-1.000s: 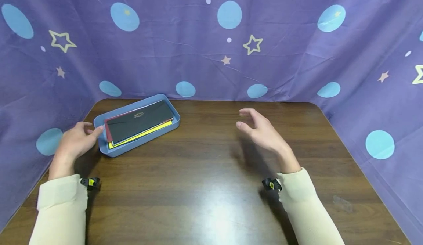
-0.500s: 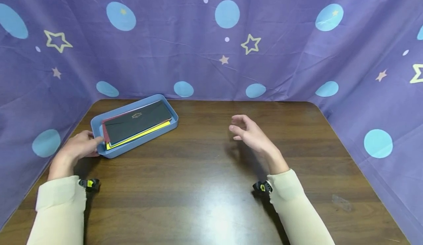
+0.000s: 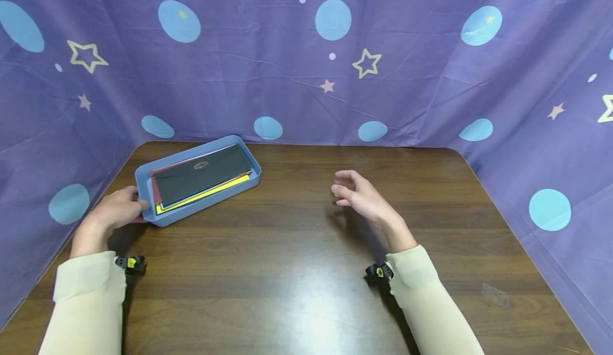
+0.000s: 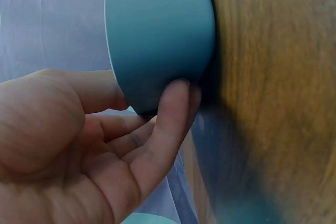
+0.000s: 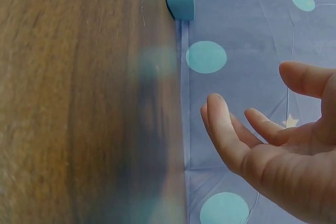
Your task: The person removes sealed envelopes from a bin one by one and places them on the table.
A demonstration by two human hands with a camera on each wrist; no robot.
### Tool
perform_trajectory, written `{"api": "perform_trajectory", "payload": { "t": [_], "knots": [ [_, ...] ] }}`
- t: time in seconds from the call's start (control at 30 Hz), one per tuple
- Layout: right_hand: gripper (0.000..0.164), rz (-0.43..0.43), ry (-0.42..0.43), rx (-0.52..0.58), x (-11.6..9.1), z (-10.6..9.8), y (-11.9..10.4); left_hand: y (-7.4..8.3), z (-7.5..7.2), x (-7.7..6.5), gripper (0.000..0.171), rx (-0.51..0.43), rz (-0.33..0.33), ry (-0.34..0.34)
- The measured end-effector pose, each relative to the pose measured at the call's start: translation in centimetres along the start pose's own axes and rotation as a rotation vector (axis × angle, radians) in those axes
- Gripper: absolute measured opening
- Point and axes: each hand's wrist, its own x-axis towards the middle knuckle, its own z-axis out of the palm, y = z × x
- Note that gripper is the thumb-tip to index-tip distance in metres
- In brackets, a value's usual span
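Observation:
At the far left of the table stands a shallow blue tray (image 3: 213, 200). Lying in it is a stack of flat pieces: a black one (image 3: 206, 179) with a small gold emblem on top, a yellow one (image 3: 206, 193) and a dark red one (image 3: 156, 191) showing at the edges. My left hand (image 3: 115, 210) grips the tray's left end. In the left wrist view, the thumb is at the rim of the tray (image 4: 157, 30) and fingers press its outer wall. My right hand (image 3: 364, 198) hovers over the table, its fingers loosely bent and holding nothing.
The brown wooden table (image 3: 268, 259) has a purple curtain (image 3: 297, 78) with stars and dots along its back and sides. A small clear patch (image 3: 496, 295) lies on the table at the right.
My left hand has moved from beside the tray's left end to gripping it. My right hand has shifted slightly left and nearer to me. The tray stays at the same place.

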Motion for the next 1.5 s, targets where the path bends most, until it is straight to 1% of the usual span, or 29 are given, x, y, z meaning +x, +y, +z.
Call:
{"api": "perform_trajectory", "payload": {
  "t": [0.13, 0.2, 0.33, 0.5, 0.57, 0.7, 0.9, 1.13, 1.27, 1.5],
  "knots": [
    [0.055, -0.002, -0.002, 0.004, 0.0, -0.1, 0.1, 0.3, 0.0, 0.0, 0.061, 0.076, 0.005, 0.005],
    [0.055, 0.003, 0.000, 0.007, 0.1, -0.1, 0.2, 0.6, 0.1, 0.0, 0.060, 0.113, 0.019, 0.005],
    [0.055, 0.008, -0.001, 0.016, 0.1, -0.1, 0.2, 1.1, 0.3, 0.0, 0.059, 0.164, 0.039, 0.008],
    [0.055, 0.012, 0.001, 0.022, 0.2, -0.1, 0.4, 1.6, 0.6, 0.0, 0.058, 0.207, 0.057, 0.009],
    [0.055, 0.012, 0.002, 0.024, 0.2, -0.1, 0.4, 1.8, 0.7, 0.0, 0.057, 0.228, 0.073, 0.016],
    [0.054, 0.008, 0.005, 0.022, 0.2, -0.2, 0.5, 2.2, 1.0, 0.2, 0.054, 0.229, 0.095, 0.020],
    [0.055, 0.005, -0.001, 0.021, 0.1, -0.2, 0.5, 3.2, 1.8, 0.3, 0.054, 0.224, 0.120, 0.016],
    [0.058, 0.006, -0.010, 0.014, 0.3, -0.1, 0.7, 4.6, 2.7, 0.2, 0.048, 0.249, 0.179, 0.029],
    [0.059, 0.006, -0.013, 0.004, 0.3, -0.1, 0.8, 5.4, 3.2, 0.3, 0.050, 0.252, 0.182, 0.014],
    [0.059, 0.019, -0.043, -0.027, 0.2, 0.0, 1.0, 6.4, 4.0, 0.6, 0.051, 0.285, 0.235, 0.027]
  ]
}}
